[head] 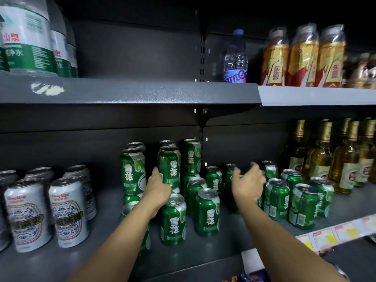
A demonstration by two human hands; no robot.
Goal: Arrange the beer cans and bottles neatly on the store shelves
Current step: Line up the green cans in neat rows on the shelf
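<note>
With the left hand [157, 187] gripping a stacked green can [168, 166] and the right hand [247, 183] open just right of it, the stack looked liable to topple if nudged sideways.

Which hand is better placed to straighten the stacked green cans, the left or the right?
Left, probably. The left hand already touches the stacked green can in the upper tier. The right hand hangs open in the air further right, above the low single green cans, and holds nothing.
</note>
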